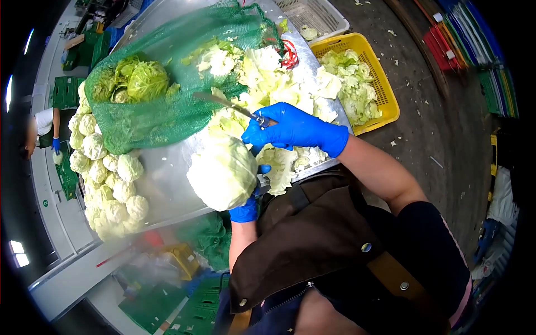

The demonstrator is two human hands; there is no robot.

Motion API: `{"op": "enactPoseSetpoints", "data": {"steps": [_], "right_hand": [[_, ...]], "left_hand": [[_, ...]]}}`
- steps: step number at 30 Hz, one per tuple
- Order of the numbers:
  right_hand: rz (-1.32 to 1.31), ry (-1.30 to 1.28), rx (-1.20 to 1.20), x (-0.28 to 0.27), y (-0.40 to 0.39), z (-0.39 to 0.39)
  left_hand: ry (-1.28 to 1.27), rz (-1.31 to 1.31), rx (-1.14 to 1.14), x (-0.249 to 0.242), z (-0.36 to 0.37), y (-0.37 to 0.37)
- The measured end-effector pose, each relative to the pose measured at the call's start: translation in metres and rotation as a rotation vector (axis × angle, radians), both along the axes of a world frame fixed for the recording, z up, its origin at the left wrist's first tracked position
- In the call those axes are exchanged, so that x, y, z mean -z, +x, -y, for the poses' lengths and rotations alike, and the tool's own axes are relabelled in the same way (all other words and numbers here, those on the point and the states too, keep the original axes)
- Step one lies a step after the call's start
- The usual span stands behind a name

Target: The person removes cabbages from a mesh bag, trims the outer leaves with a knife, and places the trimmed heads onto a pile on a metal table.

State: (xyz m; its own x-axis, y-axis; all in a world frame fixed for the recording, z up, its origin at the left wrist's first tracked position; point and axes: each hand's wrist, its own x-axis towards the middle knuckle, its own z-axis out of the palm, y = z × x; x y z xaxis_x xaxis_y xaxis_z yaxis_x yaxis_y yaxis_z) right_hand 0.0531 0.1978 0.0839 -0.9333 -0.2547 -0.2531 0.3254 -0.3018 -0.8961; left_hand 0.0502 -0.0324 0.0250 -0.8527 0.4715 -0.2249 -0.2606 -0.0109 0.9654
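Note:
A pale green cabbage (pixel 223 174) rests in my left hand (pixel 245 207), which wears a blue glove and is mostly hidden behind the head. My right hand (pixel 285 127), also in a blue glove, is closed round the handle of a knife (pixel 233 107), just above the cabbage. The blade points up and to the left over loose leaves. Cut leaves (pixel 268 72) lie piled on the metal table (pixel 167 178) beyond my hands. A green mesh bag (pixel 184 120) with leafy cabbages (pixel 146 81) inside lies across the table.
Trimmed cabbages (pixel 103 167) are heaped at the table's left end. A yellow basket (pixel 389 100) of leaves and a pale crate (pixel 335 17) stand beyond the right edge. Red netting (pixel 290 54) lies near the leaves. At far left, another person (pixel 44 124) wears a blue glove.

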Motion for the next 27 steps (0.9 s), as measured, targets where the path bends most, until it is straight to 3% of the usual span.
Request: {"op": "enactPoseSetpoints", "data": {"steps": [3,4,6,8,9,10,13,18,21,22,24,27], "right_hand": [[-0.037,0.144,0.157,-0.002,-0.009,0.010],[-0.054,0.047,0.206,-0.003,-0.012,0.017],[-0.015,0.009,0.094,-0.006,-0.018,0.023],[-0.007,-0.048,0.087,0.000,-0.021,0.033],[0.005,-0.085,0.108,0.000,-0.019,0.032],[0.017,-0.122,0.127,0.000,-0.016,0.030],[0.055,-0.192,0.202,-0.003,-0.007,0.031],[0.011,-0.210,0.438,-0.006,0.004,0.033],[-0.023,-0.280,0.516,0.000,0.011,0.025],[-0.042,-0.263,0.560,0.002,0.010,0.025],[0.010,-0.241,0.609,0.007,0.006,0.010],[-0.012,0.038,0.772,0.033,-0.009,-0.017]], "left_hand": [[-0.115,0.082,0.080,-0.019,0.004,-0.002],[-0.136,0.104,0.090,-0.023,0.006,-0.002],[0.051,0.172,-0.014,0.004,0.019,-0.004],[-0.488,-0.525,0.169,0.046,0.041,-0.017],[-0.738,-0.852,0.151,0.054,0.044,-0.023],[-0.670,-0.745,0.130,0.058,0.045,-0.018],[0.025,0.116,-0.039,0.002,0.014,0.007],[-0.604,-0.486,0.149,0.015,0.034,0.003],[-0.169,-0.098,-0.005,0.058,0.054,0.007],[-0.233,-0.132,0.005,0.061,0.063,0.011],[-0.355,-0.199,0.026,-0.007,0.032,0.010],[-0.321,-0.180,0.058,-0.016,0.020,0.007]]}}
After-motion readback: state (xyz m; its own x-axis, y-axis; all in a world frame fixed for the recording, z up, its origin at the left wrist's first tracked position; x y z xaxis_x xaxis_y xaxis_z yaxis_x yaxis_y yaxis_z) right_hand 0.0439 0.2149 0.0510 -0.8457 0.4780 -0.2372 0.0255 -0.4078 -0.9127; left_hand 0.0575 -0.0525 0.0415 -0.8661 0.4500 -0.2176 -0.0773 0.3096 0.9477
